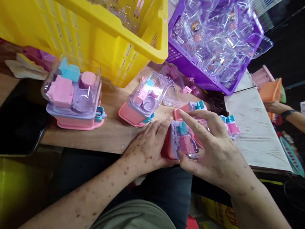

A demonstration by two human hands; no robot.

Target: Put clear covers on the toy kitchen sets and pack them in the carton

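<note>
Between my hands is a pink-and-lilac toy box with a clear lid, tilted on its side near the table's front edge. My left hand is wrapped around its pink base. My right hand spreads over the clear lid, thumb and fingertips pressing on it. Through the lid show a blue piece and a pink piece. Just behind stands another pink box, partly hidden by my right hand. Farther left are a similar closed box and a larger-looking one, both with pink, blue and lilac pieces under clear covers.
A yellow basket and a purple basket full of clear plastic covers stand at the back. A black tablet-like slab lies left. Small pink and lilac parts lie behind my hands. At right, another person's hand touches an orange container.
</note>
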